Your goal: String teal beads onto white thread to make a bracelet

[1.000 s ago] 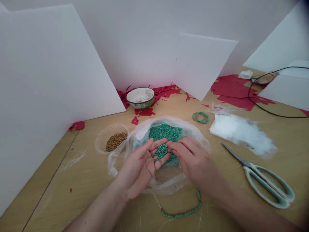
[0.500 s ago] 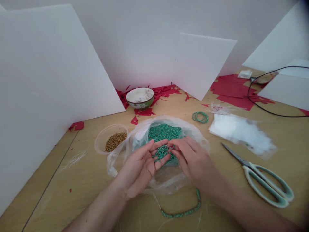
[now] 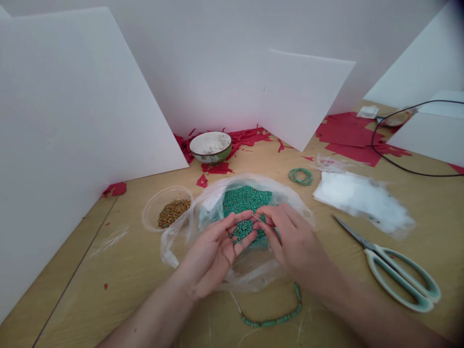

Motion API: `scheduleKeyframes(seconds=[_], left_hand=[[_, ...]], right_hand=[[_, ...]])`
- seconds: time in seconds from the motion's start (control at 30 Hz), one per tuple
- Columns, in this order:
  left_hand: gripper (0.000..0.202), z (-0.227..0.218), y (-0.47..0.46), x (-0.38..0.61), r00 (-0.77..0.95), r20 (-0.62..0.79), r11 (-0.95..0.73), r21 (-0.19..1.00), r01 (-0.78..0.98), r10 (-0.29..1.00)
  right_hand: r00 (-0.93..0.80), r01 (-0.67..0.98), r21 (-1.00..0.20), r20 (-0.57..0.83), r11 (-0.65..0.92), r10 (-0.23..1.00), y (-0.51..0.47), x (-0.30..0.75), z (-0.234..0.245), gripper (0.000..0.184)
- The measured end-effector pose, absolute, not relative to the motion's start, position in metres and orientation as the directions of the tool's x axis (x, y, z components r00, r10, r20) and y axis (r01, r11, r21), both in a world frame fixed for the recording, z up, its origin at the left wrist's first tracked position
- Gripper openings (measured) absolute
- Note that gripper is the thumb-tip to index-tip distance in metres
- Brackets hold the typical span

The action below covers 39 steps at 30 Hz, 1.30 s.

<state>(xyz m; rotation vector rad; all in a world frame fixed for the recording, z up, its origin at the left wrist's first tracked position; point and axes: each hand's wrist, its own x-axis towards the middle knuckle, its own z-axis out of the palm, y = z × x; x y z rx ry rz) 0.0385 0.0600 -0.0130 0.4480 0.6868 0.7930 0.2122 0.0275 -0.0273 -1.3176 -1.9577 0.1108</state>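
Over a clear plastic bag (image 3: pixel 300 208) of small green beads (image 3: pixel 248 198), both hands meet. My left hand (image 3: pixel 217 251) is palm up, its fingers spread above the beads. My right hand (image 3: pixel 290 232) has thumb and forefinger pinched on a thin string end, close to the left fingertips; the tiny detail there is hard to make out. A beaded string (image 3: pixel 270 323), green with some brown beads, curves on the table below and goes out of sight under my right hand.
Left of the bag stands a clear tub (image 3: pixel 148 212) of gold-brown beads. Scissors (image 3: pixel 384 261) lie at right, near clear plastic sleeves (image 3: pixel 362 195) and green bead rings (image 3: pixel 300 177). A bowl (image 3: pixel 210 147), red paper scraps (image 3: pixel 348 133) and white boards (image 3: pixel 304 96) are behind.
My right fingertips have shifted slightly at the left fingertips, and the pinched thin string shows more clearly. Everything on the table stays in place.
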Motion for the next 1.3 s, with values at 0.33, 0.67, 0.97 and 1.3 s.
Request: scheduleKeyframes(seconds=[0.33,0.67,0.97,1.3], left_hand=[[0.018,-0.013,0.058,0.0406,0.487,-0.419,0.638,0.586,-0.5,0.767],[0.015,-0.0134,0.0578,0.0405,0.482,-0.443,0.653,0.564,-0.505,0.756],[0.019,-0.008,0.0619,0.0371,0.45,-0.422,0.613,0.618,-0.493,0.787],[0.017,-0.0054,0.0594,0.0392,0.442,-0.411,0.598,0.639,-0.484,0.797]], right_hand=[[-0.231,0.728,-0.505,0.456,0.464,0.859,0.0259,0.2127,-0.0268,0.028],[-0.223,0.724,-0.512,0.459,0.461,0.86,0.027,0.2127,-0.0261,0.025],[-0.239,0.743,-0.455,0.504,0.49,0.83,0.0267,0.2148,-0.0272,0.019],[-0.281,0.781,-0.369,0.513,0.504,0.811,0.0264,0.2152,-0.0327,0.019]])
